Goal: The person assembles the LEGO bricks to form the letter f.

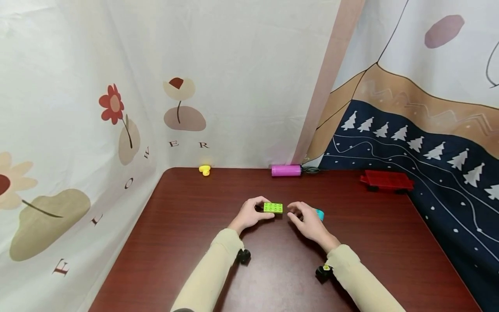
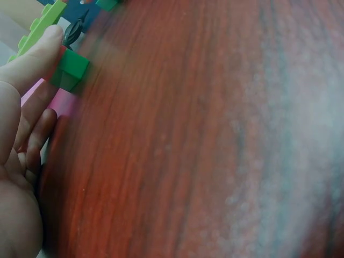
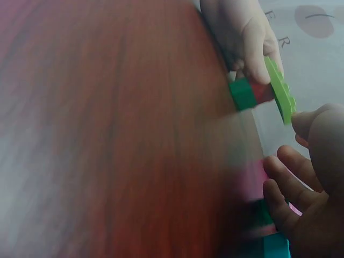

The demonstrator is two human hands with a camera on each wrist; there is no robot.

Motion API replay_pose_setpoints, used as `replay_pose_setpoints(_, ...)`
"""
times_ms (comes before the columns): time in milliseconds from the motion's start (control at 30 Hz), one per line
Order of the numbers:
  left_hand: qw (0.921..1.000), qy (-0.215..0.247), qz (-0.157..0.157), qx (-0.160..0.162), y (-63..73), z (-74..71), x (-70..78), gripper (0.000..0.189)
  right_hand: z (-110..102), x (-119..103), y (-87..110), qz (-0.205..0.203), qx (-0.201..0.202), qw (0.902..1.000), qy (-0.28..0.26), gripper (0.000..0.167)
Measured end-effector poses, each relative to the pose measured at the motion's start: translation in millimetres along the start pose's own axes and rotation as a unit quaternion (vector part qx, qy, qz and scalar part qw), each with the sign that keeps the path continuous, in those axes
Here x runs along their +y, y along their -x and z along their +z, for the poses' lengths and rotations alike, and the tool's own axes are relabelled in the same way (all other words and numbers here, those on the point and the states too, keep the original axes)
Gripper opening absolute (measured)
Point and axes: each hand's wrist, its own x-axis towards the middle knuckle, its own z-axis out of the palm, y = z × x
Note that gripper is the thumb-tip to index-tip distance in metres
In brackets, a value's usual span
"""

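My left hand (image 1: 252,213) grips a small stack of toy building bricks between thumb and fingers. The stack has a lime-green studded brick (image 1: 273,208) on top, a red brick (image 3: 260,90) in the middle and a dark green brick (image 3: 243,94) at the bottom. Just to the right, my right hand (image 1: 309,221) has its fingers loosely bent with nothing between them, its thumb close to the lime-green end in the right wrist view. A turquoise brick (image 1: 320,214) lies beyond the right hand, partly hidden by it; dark green (image 3: 262,211) shows beside it in the right wrist view.
At the back edge of the brown table (image 1: 288,277) lie a yellow toy piece (image 1: 204,170) and a purple cylinder (image 1: 286,170) with a dark cord loop (image 1: 311,170). A red toy wagon (image 1: 387,180) stands at the back right. Printed curtains (image 1: 241,65) hang behind.
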Motion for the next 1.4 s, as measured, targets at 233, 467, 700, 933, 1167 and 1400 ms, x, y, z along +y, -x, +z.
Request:
replay_pose_setpoints(233,1.0,-0.004,-0.004,0.001,-0.5,-0.4,-0.8,0.035,-7,11,9.4,-0.012,0.033,0.9993,0.011,0.02)
replay_pose_setpoints(467,1.0,-0.006,-0.006,-0.003,0.2,0.6,-1.1,0.036,-13,20,13.1,-0.002,0.046,0.9987,0.023,0.027)
replay_pose_setpoints(700,1.0,-0.007,-0.004,-0.004,-0.2,0.7,-0.6,0.036,-20,24,10.2,0.002,0.073,0.9967,0.037,0.031)
replay_pose_setpoints(933,0.9999,-0.007,-0.011,-0.002,-1.9,0.3,-1.0,0.036,-23,25,6.5,0.013,0.076,0.9951,0.062,0.043)
replay_pose_setpoints(1167,0.9998,-0.007,-0.018,-0.001,-2.1,0.4,-0.6,0.036,-24,25,-1.8,0.05,0.006,0.9954,0.082,0.056)
replay_pose_setpoints(1400,0.9998,-0.008,-0.02,-0.003,-0.9,0.6,0.4,0.035,-21,23,-8.0,0.073,-0.034,0.9936,0.079,0.057)
